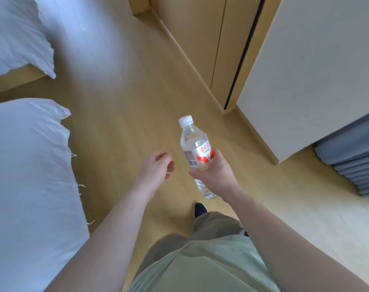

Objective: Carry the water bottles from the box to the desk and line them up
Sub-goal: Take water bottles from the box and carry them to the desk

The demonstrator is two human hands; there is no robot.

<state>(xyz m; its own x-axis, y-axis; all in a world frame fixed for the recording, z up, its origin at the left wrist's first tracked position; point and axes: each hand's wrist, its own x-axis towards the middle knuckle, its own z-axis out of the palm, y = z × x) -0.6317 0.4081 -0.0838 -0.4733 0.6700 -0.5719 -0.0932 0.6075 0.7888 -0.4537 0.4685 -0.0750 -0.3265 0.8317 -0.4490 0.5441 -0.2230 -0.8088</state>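
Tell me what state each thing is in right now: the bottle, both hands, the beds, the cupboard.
water bottle: capped, full, tilted, carried above the floor.
right hand: grips the bottle at its label.
left hand: holds nothing, fingers loosely curled.
beds: covered in white bedding.
cupboard doors: closed.
blue curtain: hangs in folds.

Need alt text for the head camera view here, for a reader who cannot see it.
A person's right hand holds a clear water bottle with a white cap and red-and-white label over a light wood floor; the left hand hangs loosely curled and holds nothing. White bedding lies to the left, wooden cabinets ahead.
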